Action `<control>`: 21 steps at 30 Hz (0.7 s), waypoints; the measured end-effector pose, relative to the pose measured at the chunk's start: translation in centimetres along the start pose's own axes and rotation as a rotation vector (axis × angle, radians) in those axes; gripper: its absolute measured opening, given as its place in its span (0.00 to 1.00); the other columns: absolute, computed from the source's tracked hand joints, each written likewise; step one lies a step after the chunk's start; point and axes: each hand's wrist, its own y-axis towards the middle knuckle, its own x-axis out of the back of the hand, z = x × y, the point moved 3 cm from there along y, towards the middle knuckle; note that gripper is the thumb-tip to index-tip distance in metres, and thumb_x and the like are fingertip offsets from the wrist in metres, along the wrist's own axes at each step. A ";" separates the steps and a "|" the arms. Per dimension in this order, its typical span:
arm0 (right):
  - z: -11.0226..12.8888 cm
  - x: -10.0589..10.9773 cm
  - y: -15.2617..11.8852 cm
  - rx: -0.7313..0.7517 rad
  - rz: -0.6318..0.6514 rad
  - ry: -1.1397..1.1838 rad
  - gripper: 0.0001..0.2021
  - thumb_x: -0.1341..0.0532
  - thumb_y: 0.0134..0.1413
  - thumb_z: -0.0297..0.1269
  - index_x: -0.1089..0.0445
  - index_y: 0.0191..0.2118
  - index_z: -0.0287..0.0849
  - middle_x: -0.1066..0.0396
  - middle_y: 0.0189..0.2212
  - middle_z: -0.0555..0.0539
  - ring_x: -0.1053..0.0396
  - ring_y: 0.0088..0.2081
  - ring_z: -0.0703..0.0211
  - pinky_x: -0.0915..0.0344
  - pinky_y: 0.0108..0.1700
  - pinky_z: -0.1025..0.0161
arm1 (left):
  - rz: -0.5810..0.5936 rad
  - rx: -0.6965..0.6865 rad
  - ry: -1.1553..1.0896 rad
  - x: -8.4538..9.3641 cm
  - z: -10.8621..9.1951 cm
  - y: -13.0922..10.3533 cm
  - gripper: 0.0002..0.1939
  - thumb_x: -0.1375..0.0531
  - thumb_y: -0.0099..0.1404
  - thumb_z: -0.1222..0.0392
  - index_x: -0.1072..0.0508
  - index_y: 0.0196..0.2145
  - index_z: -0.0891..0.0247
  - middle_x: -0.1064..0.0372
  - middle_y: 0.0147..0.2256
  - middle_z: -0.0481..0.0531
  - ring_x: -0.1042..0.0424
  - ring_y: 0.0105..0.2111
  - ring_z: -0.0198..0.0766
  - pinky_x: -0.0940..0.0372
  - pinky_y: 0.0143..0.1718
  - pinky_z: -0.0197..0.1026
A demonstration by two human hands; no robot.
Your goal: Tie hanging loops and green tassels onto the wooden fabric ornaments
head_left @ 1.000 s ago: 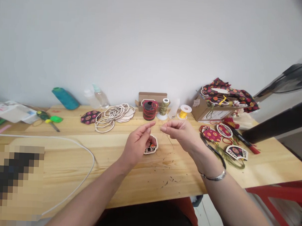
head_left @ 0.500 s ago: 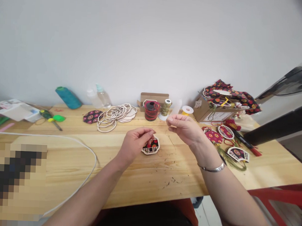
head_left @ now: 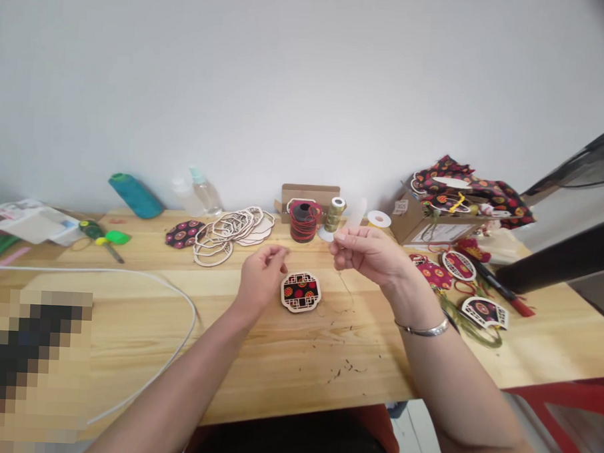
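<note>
A wooden lattice frame over dark patterned fabric (head_left: 300, 292) lies flat on the table, between my hands and a little nearer to me. Just to its upper left, my left hand (head_left: 264, 271) is closed with thumb and fingertips together; whatever it may pinch is too small to name. My right hand (head_left: 363, 254), with a silver bracelet on the wrist, is raised right of the frame and closed in a pinch. A thin thread (head_left: 347, 287) hangs below its fingers and trails down to the table.
Behind stand a red cord spool (head_left: 303, 224), a gold thread spool (head_left: 335, 214) and bottles (head_left: 206, 194). Loose wooden frames (head_left: 232, 230) lie back left. At right are a cardboard box (head_left: 427, 222) and finished ornaments (head_left: 484, 312). A white cable (head_left: 191, 302) curves at left.
My left hand has moved left, off the lattice piece, which now shows whole. My right hand stays raised, its fingers more curled.
</note>
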 end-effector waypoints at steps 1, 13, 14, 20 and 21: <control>0.1 -0.2 -0.1 -0.002 0.014 0.019 0.10 0.32 0.41 0.38 0.30 0.23 0.36 0.30 0.21 0.50 0.34 0.20 0.68 0.37 0.25 0.66 | -0.071 -0.019 -0.031 0.2 -0.2 -0.4 0.13 0.41 0.58 0.54 0.28 0.38 0.64 0.35 0.20 0.45 0.39 0.20 0.31 0.44 0.22 0.33; 0.4 -2.9 -0.1 0.165 0.042 0.131 0.10 0.33 0.44 0.37 0.34 0.24 0.38 0.34 0.21 0.54 0.42 0.19 0.73 0.37 0.25 0.68 | 0.422 0.164 -0.327 -2.6 -2.5 -4.6 0.11 0.37 0.55 0.57 0.25 0.35 0.65 0.30 0.22 0.48 0.36 0.22 0.29 0.42 0.24 0.33; 0.6 -2.5 0.0 0.187 0.022 0.121 0.10 0.33 0.44 0.37 0.34 0.24 0.38 0.36 0.21 0.55 0.45 0.19 0.74 0.38 0.25 0.69 | 0.400 0.169 -0.308 -2.0 -2.3 -4.6 0.10 0.37 0.55 0.56 0.24 0.33 0.65 0.31 0.22 0.48 0.37 0.22 0.29 0.43 0.24 0.33; 1.3 1.1 0.6 0.268 -0.174 0.098 0.10 0.34 0.46 0.35 0.36 0.22 0.39 0.41 0.19 0.56 0.49 0.19 0.74 0.40 0.25 0.69 | 0.394 0.220 -0.053 2.1 -0.4 -6.1 0.09 0.37 0.55 0.54 0.24 0.29 0.63 0.28 0.24 0.50 0.39 0.19 0.30 0.45 0.21 0.34; 1.3 1.7 0.8 0.286 -0.218 0.101 0.11 0.34 0.45 0.35 0.36 0.22 0.39 0.41 0.19 0.56 0.49 0.19 0.74 0.39 0.25 0.69 | 0.411 0.229 -0.009 2.7 -0.1 -6.5 0.10 0.37 0.55 0.54 0.24 0.29 0.63 0.28 0.24 0.50 0.40 0.19 0.30 0.44 0.21 0.34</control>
